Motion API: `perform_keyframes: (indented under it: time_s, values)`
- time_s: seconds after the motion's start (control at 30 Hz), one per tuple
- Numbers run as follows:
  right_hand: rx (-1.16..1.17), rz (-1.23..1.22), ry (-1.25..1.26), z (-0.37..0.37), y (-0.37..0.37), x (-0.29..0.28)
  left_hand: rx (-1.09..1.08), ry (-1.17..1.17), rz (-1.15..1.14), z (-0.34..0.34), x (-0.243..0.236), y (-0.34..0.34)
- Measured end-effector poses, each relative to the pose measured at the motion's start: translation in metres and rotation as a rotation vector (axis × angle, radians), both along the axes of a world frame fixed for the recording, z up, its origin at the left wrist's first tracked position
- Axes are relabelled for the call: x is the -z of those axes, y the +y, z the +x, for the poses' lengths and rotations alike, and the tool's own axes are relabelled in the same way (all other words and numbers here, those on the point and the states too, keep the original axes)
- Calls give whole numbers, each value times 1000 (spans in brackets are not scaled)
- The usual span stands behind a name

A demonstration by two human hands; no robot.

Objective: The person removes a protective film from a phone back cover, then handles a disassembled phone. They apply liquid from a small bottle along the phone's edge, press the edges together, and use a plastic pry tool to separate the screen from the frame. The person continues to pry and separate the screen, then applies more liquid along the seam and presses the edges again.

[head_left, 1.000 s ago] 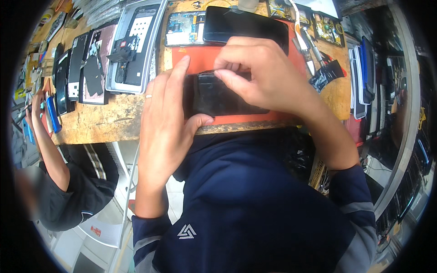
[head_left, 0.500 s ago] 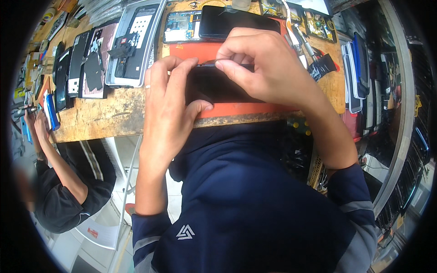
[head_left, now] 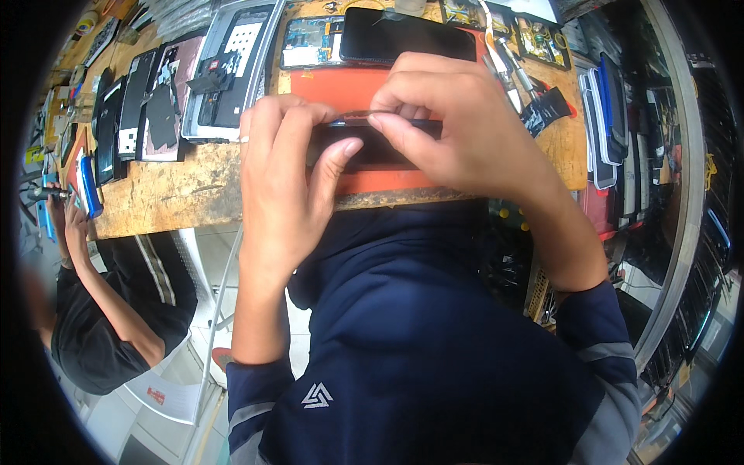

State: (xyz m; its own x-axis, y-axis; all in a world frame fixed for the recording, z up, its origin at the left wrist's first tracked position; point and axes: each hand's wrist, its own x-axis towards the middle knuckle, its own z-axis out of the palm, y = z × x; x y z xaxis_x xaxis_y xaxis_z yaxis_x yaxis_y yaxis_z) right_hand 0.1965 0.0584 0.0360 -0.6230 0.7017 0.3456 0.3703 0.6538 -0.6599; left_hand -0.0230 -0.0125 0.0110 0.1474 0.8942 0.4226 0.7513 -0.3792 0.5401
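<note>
Black, glossy, rectangular phone-like slab [head_left: 381,150] tilts over the flat orange mat [head_left: 349,87], left hand [head_left: 280,159] clasping its left end, right hand's [head_left: 449,112] fingertips together at its far edge: apparently edge work, calling for steady support.

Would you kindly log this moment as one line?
left hand: at left end of black device | right hand: pinched at its far edge | below: orange mat | beyond: black-screened phone
</note>
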Motion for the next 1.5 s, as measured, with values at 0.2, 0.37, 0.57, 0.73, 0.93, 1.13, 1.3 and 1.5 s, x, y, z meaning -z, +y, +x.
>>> perform_keyframes:
  time_s: [0.2, 0.37, 0.57, 0.73, 0.93, 1.13, 1.3, 1.5]
  values:
    - [-18, 27, 20, 5, -9, -2, 90, -495, -205, 12, 7, 9]
    - [220, -50, 58, 49, 4, -14, 64, -503, -192, 14, 7, 5]
    - [433, 103, -459, 98, 10, 3, 55, -526, -191, 16, 7, 2]
    - [486, 24, -461, 98, 1, 24, 11, -546, -177, 20, 9, -1]
    - [529, -234, -342, 93, 3, 20, -24, -538, -175, 22, 10, -5]
    - [528, -249, -365, 94, 2, 22, -35, -513, -166, 24, 9, -4]
    - [580, 83, -303, 96, -2, 20, -48, -508, -167, 26, 9, -4]
    - [565, -301, 472, 87, -22, -2, -72, -474, -159, 26, 8, -4]
